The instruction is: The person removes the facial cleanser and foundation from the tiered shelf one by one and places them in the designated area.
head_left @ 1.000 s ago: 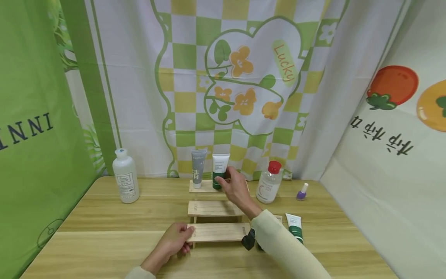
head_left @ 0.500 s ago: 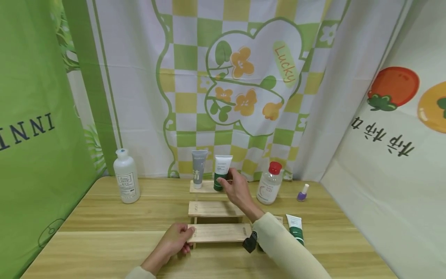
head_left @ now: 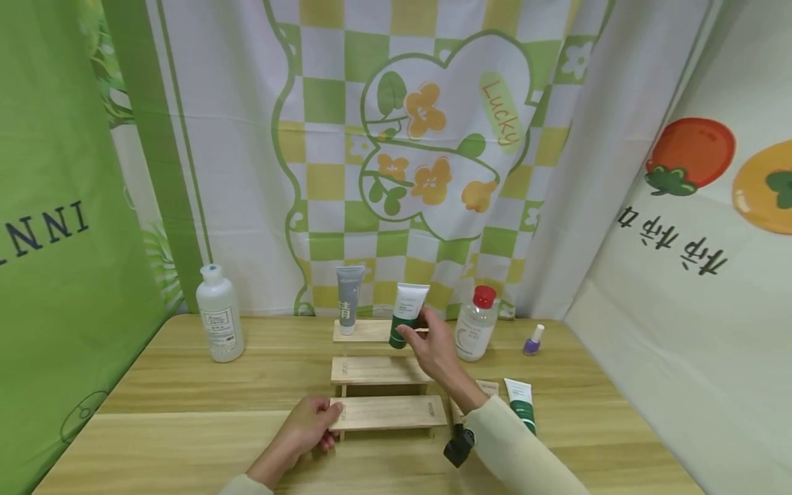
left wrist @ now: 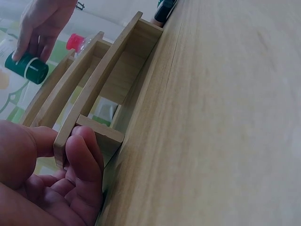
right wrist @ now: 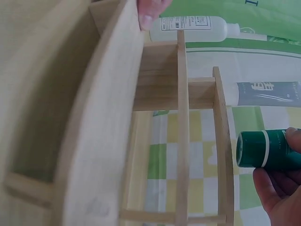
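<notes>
In the head view, my right hand [head_left: 436, 349] pinches a white and green squeeze tube [head_left: 411, 298], cap end down and leaning slightly right. Its green cap [right wrist: 251, 149] is a small gap away from the top step in the right wrist view. Below, my left hand [head_left: 304, 427] grips the left end of the lowest step of a three-tier wooden stand [head_left: 390, 412]. Thumb on top and fingers curled underneath show in the left wrist view, around the stand's end [left wrist: 63, 141]. A grey squeeze tube [head_left: 349, 295] stands on the top step's left end.
A white bottle [head_left: 221, 323] stands at the back left. Right of the stand are a clear bottle with a red cap [head_left: 476, 330], purple nail polish [head_left: 533, 342] and another white and green tube [head_left: 522, 405]. A beige item [head_left: 489, 388] lies partly behind the right sleeve.
My right hand has carried the white and green tube right and towards me, off its place beside the grey tube, and it now tilts more. My left hand keeps its hold on the stand.
</notes>
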Tool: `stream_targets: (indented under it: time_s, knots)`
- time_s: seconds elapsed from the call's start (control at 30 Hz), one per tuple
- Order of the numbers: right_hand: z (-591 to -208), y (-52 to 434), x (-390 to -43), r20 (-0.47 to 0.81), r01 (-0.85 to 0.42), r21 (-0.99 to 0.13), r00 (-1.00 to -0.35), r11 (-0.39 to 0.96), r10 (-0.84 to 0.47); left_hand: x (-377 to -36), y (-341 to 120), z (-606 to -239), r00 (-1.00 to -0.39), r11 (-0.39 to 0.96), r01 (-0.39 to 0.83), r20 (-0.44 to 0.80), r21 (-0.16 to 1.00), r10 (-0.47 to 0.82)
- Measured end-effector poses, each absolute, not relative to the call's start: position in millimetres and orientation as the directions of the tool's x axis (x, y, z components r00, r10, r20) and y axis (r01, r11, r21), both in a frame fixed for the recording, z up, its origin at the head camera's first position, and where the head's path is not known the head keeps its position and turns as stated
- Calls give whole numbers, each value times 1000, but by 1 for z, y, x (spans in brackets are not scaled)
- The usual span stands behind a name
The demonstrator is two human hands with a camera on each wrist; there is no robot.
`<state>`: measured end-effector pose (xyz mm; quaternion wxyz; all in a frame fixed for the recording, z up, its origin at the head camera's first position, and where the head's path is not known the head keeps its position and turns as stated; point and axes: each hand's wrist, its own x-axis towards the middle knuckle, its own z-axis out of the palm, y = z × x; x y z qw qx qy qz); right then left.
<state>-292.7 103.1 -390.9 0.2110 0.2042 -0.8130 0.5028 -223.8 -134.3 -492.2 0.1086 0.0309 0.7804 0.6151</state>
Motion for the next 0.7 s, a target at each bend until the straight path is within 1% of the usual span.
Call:
stream_targets:
  time_s: [0.13, 0.33, 0.4, 0.7]
  knots:
    - [-394, 117, -280, 551, -533, -737, -830, 416, -87, -224, -134, -492, -975, 249, -81, -129, 965, 183]
    - [-399, 139, -264, 509, -484, -782, -859, 394, -44, -223, -134, -494, -976, 250, -76, -124, 965, 182]
    - [-401, 146, -260, 496, -464, -787, -868, 406, -31, -223, -134, -494, -976, 248, -73, -120, 966, 182]
    - [-406, 168, -247, 445, -410, -803, -895, 431, -22, -223, -132, -494, -976, 244, -79, -124, 966, 178]
